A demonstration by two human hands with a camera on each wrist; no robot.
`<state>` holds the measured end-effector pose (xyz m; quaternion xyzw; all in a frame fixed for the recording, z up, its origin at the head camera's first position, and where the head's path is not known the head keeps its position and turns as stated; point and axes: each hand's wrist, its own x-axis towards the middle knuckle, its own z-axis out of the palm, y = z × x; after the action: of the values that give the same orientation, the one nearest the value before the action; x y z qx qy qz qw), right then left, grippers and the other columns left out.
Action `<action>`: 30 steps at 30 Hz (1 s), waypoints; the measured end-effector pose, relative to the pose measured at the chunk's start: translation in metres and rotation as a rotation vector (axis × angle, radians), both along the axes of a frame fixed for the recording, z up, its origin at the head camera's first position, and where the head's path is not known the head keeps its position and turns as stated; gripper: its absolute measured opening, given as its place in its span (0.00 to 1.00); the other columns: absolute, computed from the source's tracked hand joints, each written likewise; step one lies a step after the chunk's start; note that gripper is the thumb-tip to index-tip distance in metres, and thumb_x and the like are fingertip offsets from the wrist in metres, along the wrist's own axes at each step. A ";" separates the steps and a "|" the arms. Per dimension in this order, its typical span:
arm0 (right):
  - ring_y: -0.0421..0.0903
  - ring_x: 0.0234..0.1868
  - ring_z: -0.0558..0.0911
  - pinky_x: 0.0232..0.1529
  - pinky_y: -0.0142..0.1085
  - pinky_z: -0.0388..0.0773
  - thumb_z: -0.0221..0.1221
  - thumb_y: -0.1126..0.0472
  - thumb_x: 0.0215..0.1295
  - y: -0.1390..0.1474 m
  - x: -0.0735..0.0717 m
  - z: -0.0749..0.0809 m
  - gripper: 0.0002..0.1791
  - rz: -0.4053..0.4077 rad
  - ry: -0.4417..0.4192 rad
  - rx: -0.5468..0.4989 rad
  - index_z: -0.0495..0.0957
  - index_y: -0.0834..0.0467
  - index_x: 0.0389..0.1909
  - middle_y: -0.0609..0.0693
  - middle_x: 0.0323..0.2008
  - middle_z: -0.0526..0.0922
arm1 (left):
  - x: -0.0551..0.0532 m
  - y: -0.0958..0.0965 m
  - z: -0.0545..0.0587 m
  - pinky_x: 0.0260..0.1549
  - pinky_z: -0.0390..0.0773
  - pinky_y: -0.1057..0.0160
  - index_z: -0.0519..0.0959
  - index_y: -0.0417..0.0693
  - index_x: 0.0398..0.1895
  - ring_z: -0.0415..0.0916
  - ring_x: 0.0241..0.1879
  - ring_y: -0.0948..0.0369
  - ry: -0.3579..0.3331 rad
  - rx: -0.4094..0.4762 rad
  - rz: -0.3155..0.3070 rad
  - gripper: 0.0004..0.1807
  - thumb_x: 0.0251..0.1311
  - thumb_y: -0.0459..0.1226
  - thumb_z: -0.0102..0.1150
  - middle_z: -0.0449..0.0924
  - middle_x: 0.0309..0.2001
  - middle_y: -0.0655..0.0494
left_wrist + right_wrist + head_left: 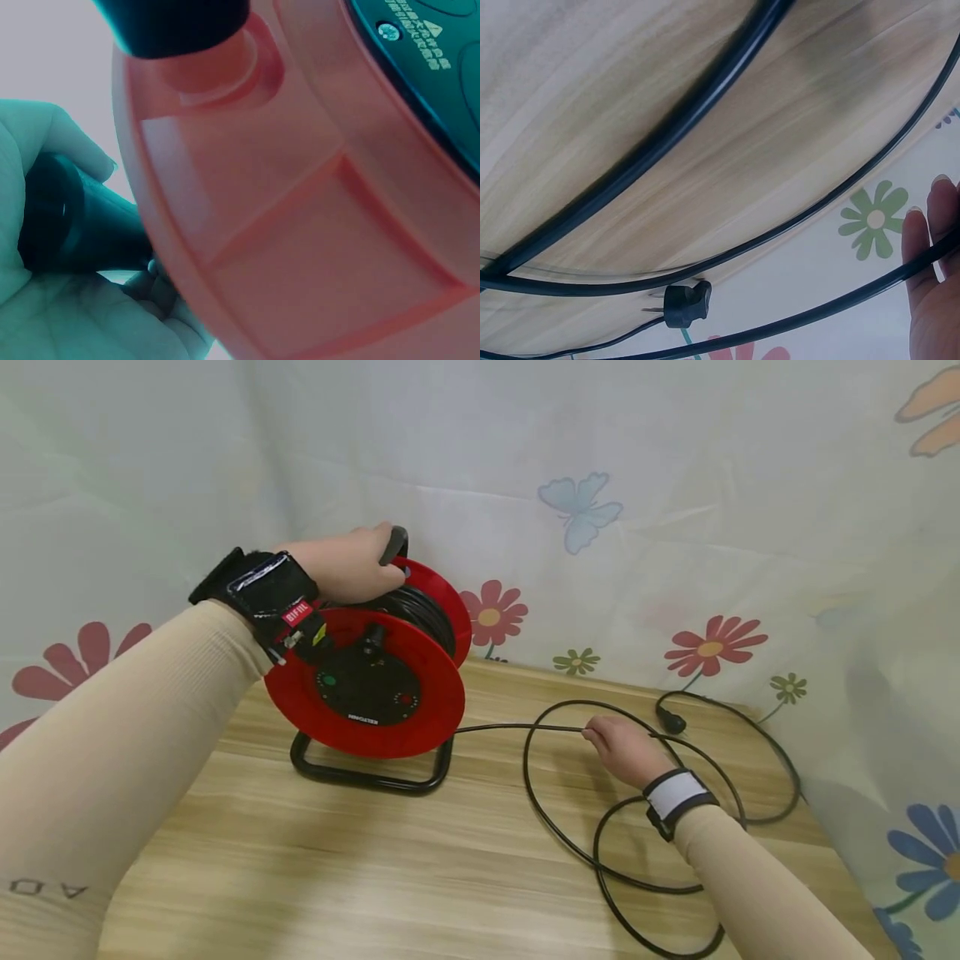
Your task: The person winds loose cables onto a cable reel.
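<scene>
A red cable reel (pixel 438 710) with a black centre panel stands on its black tube frame, left of the middle in the head view. My left hand (pixel 348 562) grips the black handle (pixel 90 217) at its top; in the left wrist view the fingers curl round it beside the red flange (pixel 300 225). Out to the right, my right hand (pixel 626 747) pinches the black cable (pixel 502 727), which runs fairly straight from the reel to the fingers. In the right wrist view the cable crosses the fingers (pixel 922 262). Several turns of cable remain wound on the drum.
Loose loops of cable (pixel 532 785) lie on the wooden tabletop (pixel 360 860) around and under the right forearm. The cable's black plug (pixel 671 721) rests near the back right edge. A pale curtain (pixel 465 435) printed with flowers and butterflies hangs behind and to the right.
</scene>
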<state>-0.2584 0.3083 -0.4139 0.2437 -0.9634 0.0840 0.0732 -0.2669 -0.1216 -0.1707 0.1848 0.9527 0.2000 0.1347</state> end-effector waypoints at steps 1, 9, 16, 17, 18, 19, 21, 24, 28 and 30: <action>0.43 0.28 0.75 0.31 0.43 0.75 0.51 0.58 0.70 0.000 0.000 0.000 0.11 0.003 0.003 0.002 0.78 0.59 0.34 0.50 0.26 0.80 | 0.001 0.000 -0.001 0.36 0.68 0.55 0.51 0.34 0.60 0.65 0.42 0.48 0.000 0.008 0.004 0.24 0.64 0.37 0.37 0.65 0.43 0.41; 0.43 0.27 0.74 0.31 0.42 0.74 0.52 0.58 0.70 -0.001 0.000 -0.001 0.10 0.013 0.034 0.014 0.78 0.59 0.34 0.49 0.25 0.79 | 0.004 -0.002 -0.003 0.35 0.68 0.55 0.50 0.34 0.61 0.66 0.42 0.49 0.017 0.046 0.018 0.25 0.64 0.38 0.37 0.65 0.42 0.41; 0.43 0.26 0.73 0.30 0.42 0.73 0.52 0.58 0.70 0.000 -0.001 -0.002 0.11 -0.008 0.013 0.011 0.78 0.60 0.34 0.48 0.24 0.78 | 0.010 -0.003 -0.011 0.39 0.67 0.53 0.58 0.33 0.57 0.66 0.42 0.49 0.133 0.113 -0.007 0.22 0.70 0.43 0.35 0.66 0.40 0.41; 0.43 0.26 0.73 0.30 0.42 0.73 0.52 0.58 0.70 0.000 -0.001 -0.002 0.11 -0.010 0.009 0.011 0.78 0.60 0.34 0.48 0.24 0.78 | 0.012 -0.004 -0.013 0.40 0.67 0.52 0.60 0.34 0.55 0.66 0.42 0.49 0.156 0.128 -0.005 0.22 0.71 0.45 0.35 0.67 0.39 0.41; 0.43 0.26 0.73 0.30 0.42 0.73 0.52 0.58 0.70 0.000 -0.001 -0.002 0.11 -0.011 0.006 0.012 0.78 0.60 0.34 0.48 0.24 0.78 | 0.014 -0.005 -0.014 0.43 0.69 0.50 0.60 0.34 0.56 0.67 0.43 0.48 0.173 0.147 0.003 0.25 0.71 0.47 0.36 0.68 0.42 0.40; 0.43 0.27 0.73 0.30 0.42 0.73 0.52 0.58 0.70 0.000 -0.002 -0.002 0.11 -0.012 0.007 0.013 0.78 0.59 0.34 0.48 0.25 0.78 | 0.017 -0.006 -0.016 0.46 0.69 0.48 0.60 0.34 0.58 0.66 0.45 0.48 0.188 0.168 0.016 0.27 0.71 0.50 0.37 0.69 0.44 0.39; 0.43 0.27 0.73 0.30 0.42 0.73 0.52 0.58 0.70 0.001 -0.002 -0.002 0.10 -0.013 0.008 0.016 0.77 0.59 0.34 0.48 0.24 0.78 | 0.024 -0.010 -0.018 0.49 0.69 0.46 0.56 0.35 0.65 0.66 0.47 0.47 0.209 0.231 0.059 0.33 0.69 0.53 0.38 0.69 0.49 0.37; 0.43 0.26 0.73 0.30 0.42 0.73 0.52 0.58 0.70 0.002 -0.003 -0.001 0.10 -0.010 0.012 0.021 0.77 0.58 0.33 0.48 0.24 0.77 | 0.036 -0.016 -0.023 0.44 0.71 0.47 0.48 0.37 0.68 0.66 0.45 0.47 0.241 0.323 0.150 0.40 0.67 0.58 0.39 0.66 0.49 0.37; 0.43 0.26 0.72 0.29 0.41 0.72 0.51 0.58 0.71 0.002 -0.002 0.001 0.10 -0.006 0.007 0.022 0.76 0.58 0.32 0.48 0.23 0.76 | 0.050 -0.024 -0.030 0.29 0.67 0.53 0.56 0.39 0.54 0.65 0.33 0.50 0.305 0.407 0.253 0.35 0.64 0.61 0.40 0.63 0.34 0.44; 0.43 0.26 0.72 0.29 0.41 0.72 0.51 0.58 0.71 0.003 -0.003 0.002 0.10 -0.008 0.004 0.024 0.76 0.58 0.33 0.48 0.24 0.77 | 0.055 -0.027 -0.033 0.25 0.67 0.55 0.61 0.40 0.46 0.65 0.30 0.50 0.339 0.409 0.277 0.33 0.62 0.63 0.41 0.64 0.29 0.45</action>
<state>-0.2610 0.3111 -0.4119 0.2407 -0.9653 0.0715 0.0723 -0.2114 -0.1489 -0.2038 0.1072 0.9176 0.3707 -0.0949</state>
